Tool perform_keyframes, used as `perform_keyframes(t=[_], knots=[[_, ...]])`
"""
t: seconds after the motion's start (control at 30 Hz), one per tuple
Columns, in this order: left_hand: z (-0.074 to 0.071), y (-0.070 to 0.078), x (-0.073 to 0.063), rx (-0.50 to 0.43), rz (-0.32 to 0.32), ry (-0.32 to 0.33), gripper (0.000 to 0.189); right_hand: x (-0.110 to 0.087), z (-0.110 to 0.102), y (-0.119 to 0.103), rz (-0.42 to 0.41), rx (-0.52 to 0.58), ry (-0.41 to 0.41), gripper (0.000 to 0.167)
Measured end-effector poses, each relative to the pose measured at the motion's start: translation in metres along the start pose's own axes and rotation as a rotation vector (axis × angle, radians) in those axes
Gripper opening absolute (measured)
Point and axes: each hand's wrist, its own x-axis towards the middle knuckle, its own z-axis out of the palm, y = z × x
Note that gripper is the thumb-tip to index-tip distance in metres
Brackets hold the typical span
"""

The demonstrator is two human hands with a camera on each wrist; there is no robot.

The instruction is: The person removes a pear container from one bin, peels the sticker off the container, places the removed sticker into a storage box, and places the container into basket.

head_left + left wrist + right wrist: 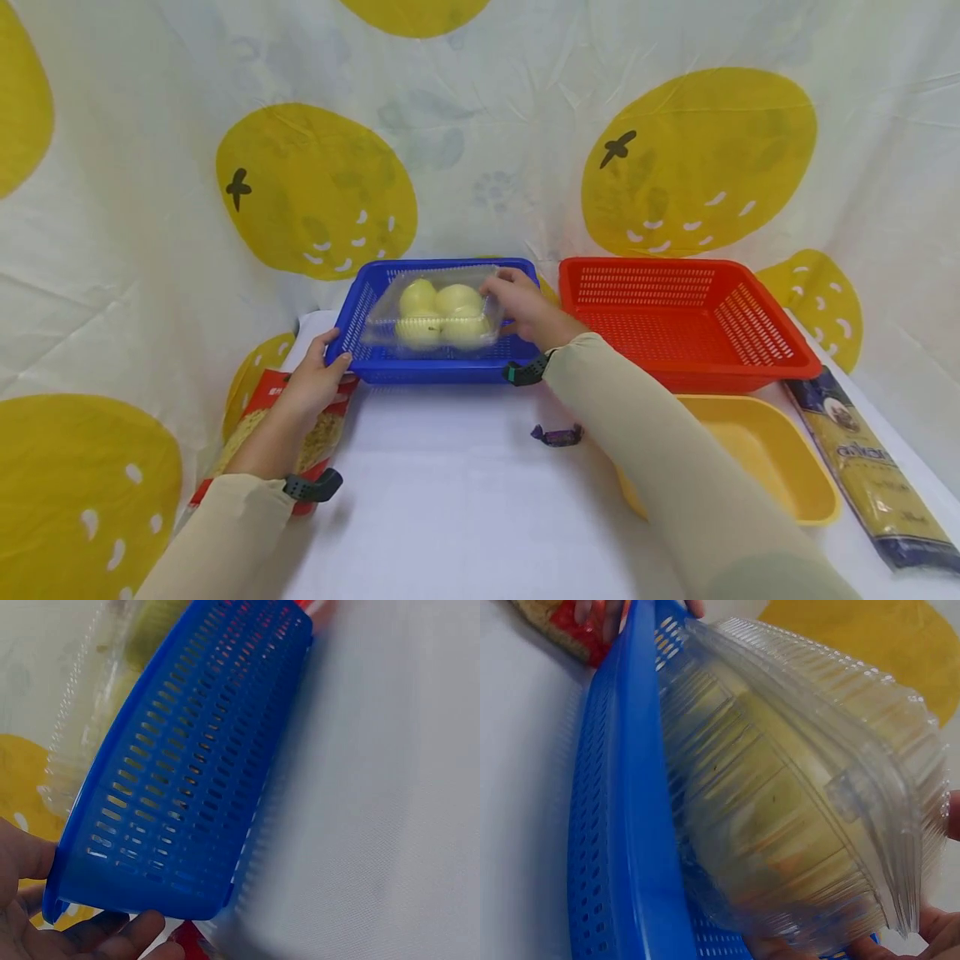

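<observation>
A clear plastic clamshell box (382, 312) holding several pale yellow-green round fruits (459, 312) sits tilted in the mouth of the blue basket (435, 372). My right hand (522, 308) grips the box at its right end; the right wrist view has fingers under its corner and others at its far side. At the basket's left front corner, my left hand (318, 377) holds the rim, thumb over the edge and the other fingers outside, as the left wrist view shows (82, 930).
To the right stands a red basket (690, 379), with a yellow tray (780, 454) in front of it. A gold and navy packet (873, 475) lies at the far right. Under my left forearm is a red packet (322, 433). A small purple wrapped candy (557, 436) lies mid-table.
</observation>
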Motion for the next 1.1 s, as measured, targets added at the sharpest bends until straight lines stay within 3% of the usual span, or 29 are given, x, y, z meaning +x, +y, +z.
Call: perform_keyframes(t=[0.27,0.57,0.83,1.1], knots=[[0.001,-0.002,0.000,0.030,-0.010,0.009,0.071,0.012,0.004,0.012,-0.007,-0.065,0.024,0.076],[0.001,-0.003,0.000,0.036,0.010,0.002,0.070,0.021,0.002,0.022,-0.045,-0.076,-0.006,0.079],[0.002,-0.004,0.000,0.049,0.033,-0.003,0.070,0.027,-0.006,0.023,-0.021,-0.016,-0.117,0.080],[0.003,-0.007,0.000,0.046,0.052,-0.014,0.068,0.034,-0.005,0.027,-0.062,0.041,-0.121,0.089]])
